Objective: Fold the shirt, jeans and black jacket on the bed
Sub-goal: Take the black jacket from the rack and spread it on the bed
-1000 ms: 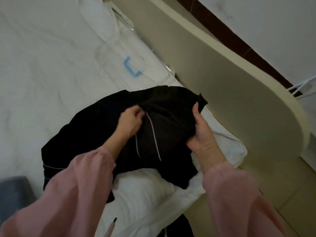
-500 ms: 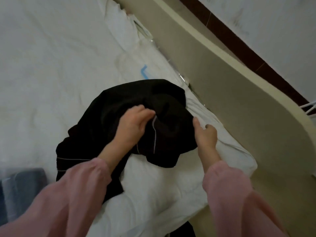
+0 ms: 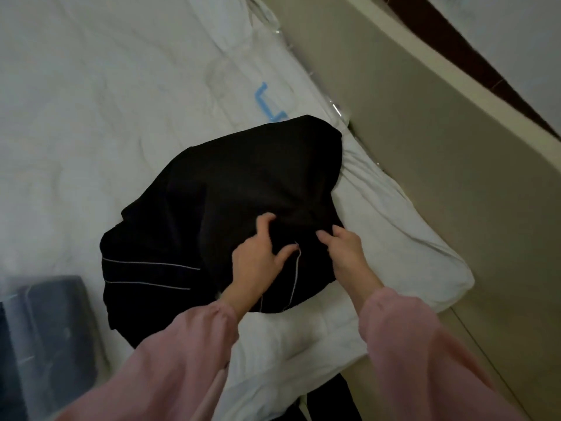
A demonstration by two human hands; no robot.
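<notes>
L hand (image 3: 258, 256) clutches black jacket (image 3: 243, 177) on bed (image 3: 91, 117). R hand (image 3: 346, 253), off jacket's edge since prev. frame, presses it w/ fingers (image 3: 324, 237) straight.

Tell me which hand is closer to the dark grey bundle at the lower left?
Left. The left hand rests on the black jacket, on the side toward the grey bundle; the right hand touches the jacket farther right, beyond the left hand.

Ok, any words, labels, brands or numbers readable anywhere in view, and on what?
None can be read.
black jacket: only thin white piping, no label showing.
blue mark on the bed: a bracket shape, not letters.
dark bundle at lower left: too blurred to tell.
</notes>
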